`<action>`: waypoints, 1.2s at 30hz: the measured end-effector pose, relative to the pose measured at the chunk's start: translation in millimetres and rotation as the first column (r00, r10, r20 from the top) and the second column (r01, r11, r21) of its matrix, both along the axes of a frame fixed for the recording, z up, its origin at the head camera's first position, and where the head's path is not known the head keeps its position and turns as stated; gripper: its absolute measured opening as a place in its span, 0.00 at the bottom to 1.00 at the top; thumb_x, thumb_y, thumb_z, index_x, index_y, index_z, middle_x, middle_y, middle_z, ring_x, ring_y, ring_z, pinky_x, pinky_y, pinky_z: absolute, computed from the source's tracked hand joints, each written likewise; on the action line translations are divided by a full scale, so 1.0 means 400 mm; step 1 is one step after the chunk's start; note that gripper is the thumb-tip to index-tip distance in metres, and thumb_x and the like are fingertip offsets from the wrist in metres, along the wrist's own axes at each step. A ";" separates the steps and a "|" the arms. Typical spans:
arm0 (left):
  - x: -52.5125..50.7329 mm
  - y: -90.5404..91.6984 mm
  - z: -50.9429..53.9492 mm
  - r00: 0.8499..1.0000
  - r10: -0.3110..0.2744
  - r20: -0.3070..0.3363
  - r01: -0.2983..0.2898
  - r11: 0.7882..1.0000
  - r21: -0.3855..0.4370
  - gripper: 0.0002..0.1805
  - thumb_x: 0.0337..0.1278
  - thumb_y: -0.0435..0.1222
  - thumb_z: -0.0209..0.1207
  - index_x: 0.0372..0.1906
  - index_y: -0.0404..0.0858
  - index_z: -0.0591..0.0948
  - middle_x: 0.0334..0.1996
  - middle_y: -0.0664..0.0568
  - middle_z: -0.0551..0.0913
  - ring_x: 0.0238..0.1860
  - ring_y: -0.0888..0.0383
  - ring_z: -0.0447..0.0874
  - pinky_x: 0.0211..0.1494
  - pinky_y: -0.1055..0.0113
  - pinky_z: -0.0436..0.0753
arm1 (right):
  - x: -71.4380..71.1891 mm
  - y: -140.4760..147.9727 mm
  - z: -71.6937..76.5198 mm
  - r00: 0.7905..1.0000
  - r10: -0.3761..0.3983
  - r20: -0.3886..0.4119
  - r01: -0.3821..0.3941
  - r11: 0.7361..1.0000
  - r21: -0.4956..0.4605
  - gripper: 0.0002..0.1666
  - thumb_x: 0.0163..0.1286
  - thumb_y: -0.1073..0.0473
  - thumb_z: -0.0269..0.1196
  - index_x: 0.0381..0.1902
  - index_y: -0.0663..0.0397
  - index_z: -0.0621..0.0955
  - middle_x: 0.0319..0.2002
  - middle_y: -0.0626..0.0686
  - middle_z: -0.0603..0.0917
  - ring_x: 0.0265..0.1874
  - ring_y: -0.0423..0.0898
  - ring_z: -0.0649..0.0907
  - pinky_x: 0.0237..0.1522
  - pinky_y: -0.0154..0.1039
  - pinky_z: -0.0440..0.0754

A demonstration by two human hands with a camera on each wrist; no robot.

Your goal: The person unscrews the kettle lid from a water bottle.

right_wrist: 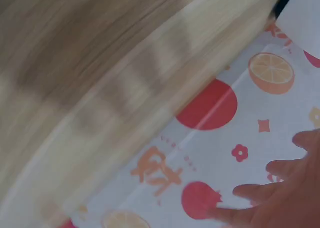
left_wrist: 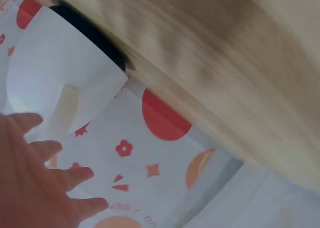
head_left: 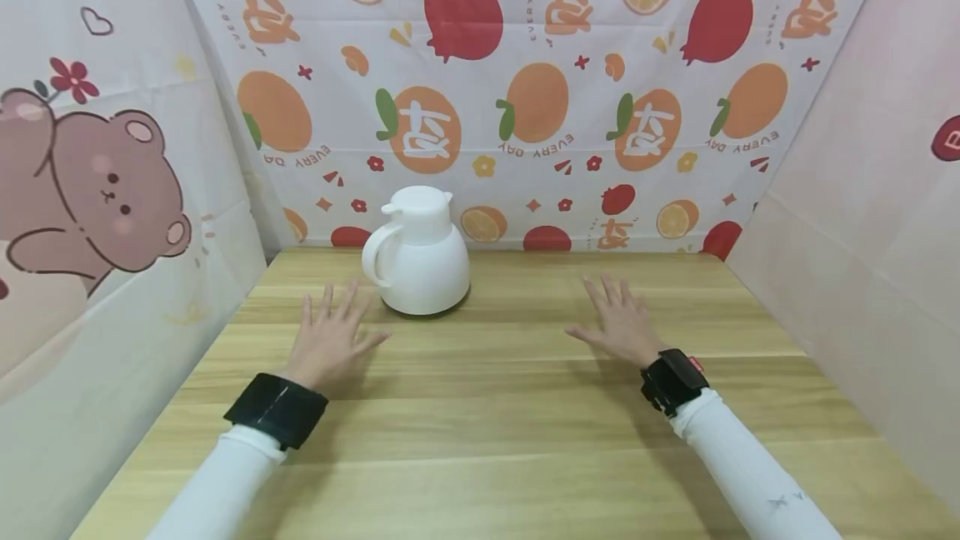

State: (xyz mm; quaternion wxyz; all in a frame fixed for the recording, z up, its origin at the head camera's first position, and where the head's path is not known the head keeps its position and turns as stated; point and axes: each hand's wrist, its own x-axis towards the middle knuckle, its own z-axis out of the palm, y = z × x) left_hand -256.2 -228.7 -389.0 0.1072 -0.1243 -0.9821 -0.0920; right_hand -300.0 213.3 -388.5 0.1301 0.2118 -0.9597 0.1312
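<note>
A white jug (head_left: 424,265) with a lid and a dark base stands upright near the back of the table, its handle facing left. The left hand (head_left: 330,342), fingers spread, is just in front and to the left of the jug and holds nothing. In the left wrist view the jug (left_wrist: 60,67) shows beyond the left hand (left_wrist: 40,178). Farther right is the right hand (head_left: 621,325), also spread and holding nothing. The right wrist view shows the right hand (right_wrist: 280,188) with part of the jug (right_wrist: 305,22) in the corner.
The wooden table (head_left: 480,407) reaches back to a fruit-patterned cloth (head_left: 540,182). Pale cloths hang on both sides, the left one (head_left: 112,332) printed with bears. Black bands (head_left: 277,409) circle both wrists.
</note>
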 end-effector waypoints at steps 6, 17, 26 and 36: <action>-0.048 -0.018 0.022 0.998 0.033 0.048 -0.052 0.872 0.487 0.39 0.69 0.55 0.33 0.68 0.26 0.50 0.66 0.29 0.49 0.64 0.33 0.50 0.62 0.39 0.46 | -0.060 -0.066 0.006 0.979 0.148 0.140 -0.097 0.943 -0.318 0.51 0.60 0.46 0.65 0.69 0.62 0.52 0.66 0.67 0.53 0.63 0.63 0.57 0.58 0.59 0.58; -0.193 -0.028 0.082 0.964 0.231 0.129 -0.165 0.144 0.976 0.27 0.71 0.49 0.37 0.46 0.28 0.75 0.36 0.50 0.78 0.41 0.54 0.78 0.47 0.64 0.73 | -0.212 -0.384 0.039 0.904 0.262 0.339 0.033 0.745 -0.666 0.48 0.58 0.48 0.66 0.70 0.50 0.54 0.68 0.57 0.55 0.61 0.57 0.63 0.56 0.51 0.66; -0.223 0.007 0.097 0.975 0.106 0.194 -0.217 0.289 0.932 0.32 0.70 0.52 0.34 0.53 0.26 0.71 0.42 0.42 0.74 0.39 0.59 0.74 0.53 0.59 0.71 | -0.263 -0.501 0.025 0.912 0.227 0.342 0.068 0.738 -0.671 0.54 0.56 0.43 0.66 0.71 0.51 0.49 0.69 0.58 0.51 0.66 0.53 0.54 0.62 0.51 0.55; -0.235 0.032 0.080 0.993 -0.040 0.110 -0.080 0.461 0.884 0.27 0.70 0.51 0.35 0.34 0.30 0.67 0.24 0.52 0.69 0.25 0.63 0.69 0.39 0.64 0.68 | -0.242 -0.547 -0.004 0.925 0.260 0.277 0.036 0.666 -0.745 0.53 0.56 0.51 0.68 0.71 0.50 0.50 0.65 0.55 0.58 0.61 0.51 0.64 0.58 0.47 0.63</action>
